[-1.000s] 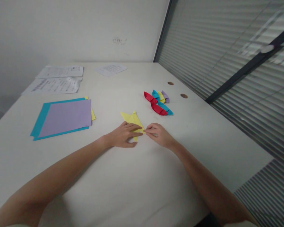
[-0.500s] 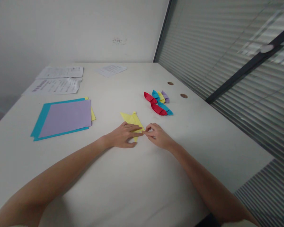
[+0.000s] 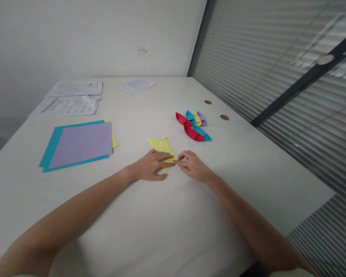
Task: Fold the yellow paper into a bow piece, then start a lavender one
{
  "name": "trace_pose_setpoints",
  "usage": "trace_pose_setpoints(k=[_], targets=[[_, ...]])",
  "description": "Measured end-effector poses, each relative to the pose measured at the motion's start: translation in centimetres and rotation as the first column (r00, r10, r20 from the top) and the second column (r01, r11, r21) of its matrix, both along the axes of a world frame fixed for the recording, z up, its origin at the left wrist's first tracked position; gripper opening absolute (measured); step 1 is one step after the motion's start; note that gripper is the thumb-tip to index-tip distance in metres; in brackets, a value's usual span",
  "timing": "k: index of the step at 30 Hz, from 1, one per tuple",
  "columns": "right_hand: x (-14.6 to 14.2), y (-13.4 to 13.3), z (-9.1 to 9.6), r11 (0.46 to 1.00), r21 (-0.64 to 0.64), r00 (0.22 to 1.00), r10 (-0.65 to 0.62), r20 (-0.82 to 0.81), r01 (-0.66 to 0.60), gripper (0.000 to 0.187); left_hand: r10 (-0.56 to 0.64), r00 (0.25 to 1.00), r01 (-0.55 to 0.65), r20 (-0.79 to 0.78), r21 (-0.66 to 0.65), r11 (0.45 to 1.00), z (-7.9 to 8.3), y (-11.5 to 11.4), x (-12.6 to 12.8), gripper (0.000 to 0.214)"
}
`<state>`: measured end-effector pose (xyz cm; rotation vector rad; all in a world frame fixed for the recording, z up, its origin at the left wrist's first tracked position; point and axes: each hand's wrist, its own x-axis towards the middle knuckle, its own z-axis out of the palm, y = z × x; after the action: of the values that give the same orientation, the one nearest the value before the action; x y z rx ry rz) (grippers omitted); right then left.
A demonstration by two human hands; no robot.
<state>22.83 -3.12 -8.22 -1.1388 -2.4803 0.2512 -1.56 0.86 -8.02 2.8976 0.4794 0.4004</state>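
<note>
While coloured sheets (image 3: 83,143) lie at left, hands meet mid-frame

Splayed, the left hand (image 3: 150,165) rests on folded yellow paper (image 3: 162,146) at centre; the right hand (image 3: 194,166) meets its right corner, any pinch unclear. Right of centre, folded pieces (image 3: 193,133) cluster.

We see only part of the yellow folded paper (image 3: 163,145), because the left hand (image 3: 151,165) covers its middle. At its right corner the right hand (image 3: 193,166) blocks our view, and we cannot tell whether the fingertips pinch or merely press. Left of the yellow folded paper, a lilac sheet (image 3: 82,145) hides most of the blue paper (image 3: 51,148) beneath. Beyond the yellow folded paper and leftward, we find the writing on the printed pages (image 3: 66,105) too blurred to read. Right of it, the picture's edge cuts off the blinds (image 3: 242,57); on its near side, the bottom edge crops both arms (image 3: 83,200) and a dark shape (image 3: 254,270) we cannot identify.
</note>
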Motion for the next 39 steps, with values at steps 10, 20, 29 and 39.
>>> trace_pose_setpoints(k=[10, 20, 29, 39], targets=[[0.4, 0.1, -0.3, 0.999, -0.018, 0.998, -0.030, 0.052, 0.031, 0.041, 0.000, 1.000, 0.000, -0.012, 0.022, 1.000, -0.1, -0.3, 0.1, 0.050], [1.3, -0.1, 1.0, 1.000, 0.016, 0.983, 0.004, 0.185, -0.007, 0.042, 0.014, 1.000, -0.012, -0.024, 0.077, 0.997, 0.1, -0.5, 0.2, 0.048], [0.3, 0.5, -0.5, 0.990, 0.142, 0.999, -0.019, 0.048, 0.012, 0.017, 0.005, 0.999, -0.005, 0.049, 0.000, 1.000, -0.1, -0.4, 0.2, 0.048], [-0.7, 0.6, -0.6, 0.915, 0.386, 0.982, 0.049, 0.181, -0.116, 0.020, 0.183, 0.979, -0.172, 0.088, -0.123, 0.977, 0.1, -0.6, 0.9, 0.037]])
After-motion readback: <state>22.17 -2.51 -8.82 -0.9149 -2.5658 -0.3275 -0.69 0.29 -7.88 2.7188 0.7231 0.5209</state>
